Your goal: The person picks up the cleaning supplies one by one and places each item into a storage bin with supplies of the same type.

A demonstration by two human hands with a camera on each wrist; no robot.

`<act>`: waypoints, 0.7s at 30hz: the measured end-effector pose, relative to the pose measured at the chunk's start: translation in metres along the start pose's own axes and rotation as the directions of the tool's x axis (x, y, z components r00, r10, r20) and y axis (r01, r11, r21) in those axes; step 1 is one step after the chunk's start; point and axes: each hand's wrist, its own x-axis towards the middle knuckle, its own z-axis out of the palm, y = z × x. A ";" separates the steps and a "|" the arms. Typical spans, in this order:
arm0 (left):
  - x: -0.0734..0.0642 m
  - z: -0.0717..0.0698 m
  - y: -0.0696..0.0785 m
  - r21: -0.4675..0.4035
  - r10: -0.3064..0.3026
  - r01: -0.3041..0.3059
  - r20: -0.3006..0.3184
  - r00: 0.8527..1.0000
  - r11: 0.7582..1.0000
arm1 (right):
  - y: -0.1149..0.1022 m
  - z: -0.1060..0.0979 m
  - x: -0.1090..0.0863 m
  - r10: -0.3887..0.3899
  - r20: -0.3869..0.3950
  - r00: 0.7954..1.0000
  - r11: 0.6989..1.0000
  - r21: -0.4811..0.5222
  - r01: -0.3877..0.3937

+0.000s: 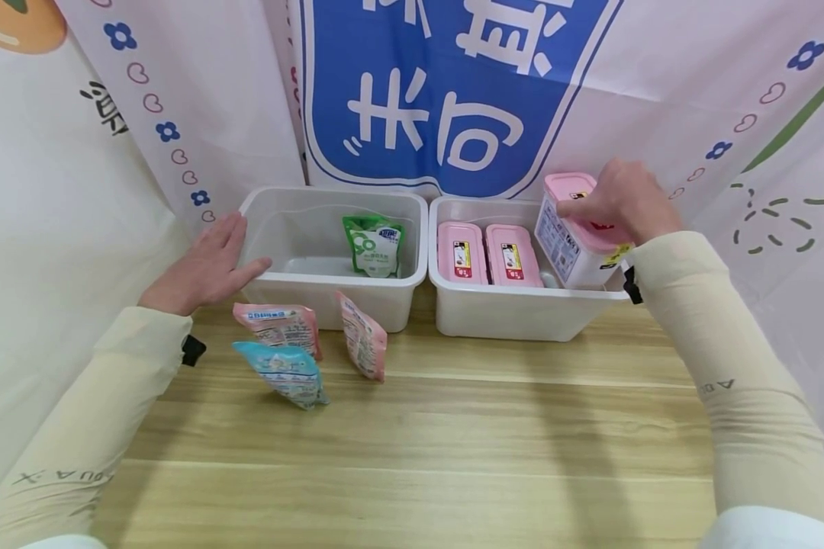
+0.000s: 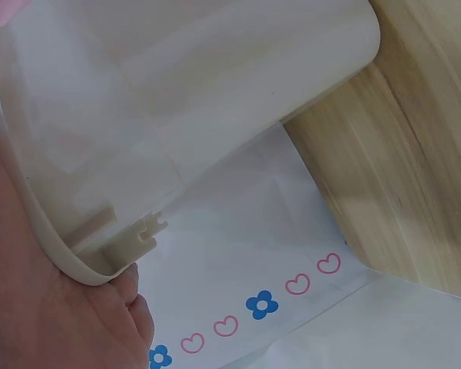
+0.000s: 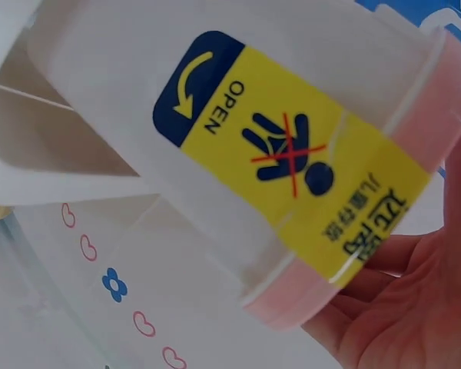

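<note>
My right hand (image 1: 621, 200) grips a white box with a pink lid (image 1: 564, 242) near its top, at the right end of the right-hand bin (image 1: 508, 313). That box leans, and its yellow OPEN label (image 3: 284, 154) faces the right wrist camera. Two more pink-lidded boxes, one by the divider side (image 1: 461, 252) and one beside it (image 1: 513, 255), sit in the same bin. My left hand (image 1: 209, 263) rests with extended fingers on the left rim of the left-hand bin (image 1: 329, 301). Inside that bin stands a green pouch (image 1: 375, 245).
On the wooden table (image 1: 439, 457), in front of the left bin, stand a blue pouch (image 1: 284, 374), a pink pouch behind it (image 1: 281, 326) and another pink pouch (image 1: 364, 338). A printed cloth (image 1: 659, 61) hangs close behind the bins and along both sides.
</note>
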 end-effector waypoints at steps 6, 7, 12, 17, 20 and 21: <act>0.000 0.000 -0.001 -0.001 0.001 -0.001 -0.003 1.000 1.000 | 0.004 0.013 0.003 0.007 -0.012 1.000 1.000 -0.011 -0.007; 0.000 0.000 -0.001 -0.001 0.002 -0.002 -0.003 1.000 1.000 | 0.005 0.015 0.003 0.010 -0.012 1.000 1.000 -0.014 -0.010; 0.000 0.001 0.000 -0.008 0.009 -0.009 -0.006 1.000 1.000 | 0.008 0.023 0.003 0.027 -0.007 1.000 0.999 -0.016 -0.028; 0.001 0.001 -0.001 -0.015 0.010 -0.011 -0.017 1.000 1.000 | 0.009 0.031 0.004 0.035 -0.003 0.999 0.999 -0.033 -0.035; 0.001 0.001 -0.001 -0.024 0.008 -0.009 -0.019 1.000 1.000 | 0.011 0.035 0.005 0.030 -0.006 1.000 0.999 -0.042 -0.030; 0.001 0.001 -0.001 -0.025 0.009 -0.009 -0.020 1.000 1.000 | 0.012 0.036 0.005 0.028 -0.006 1.000 0.999 -0.043 -0.028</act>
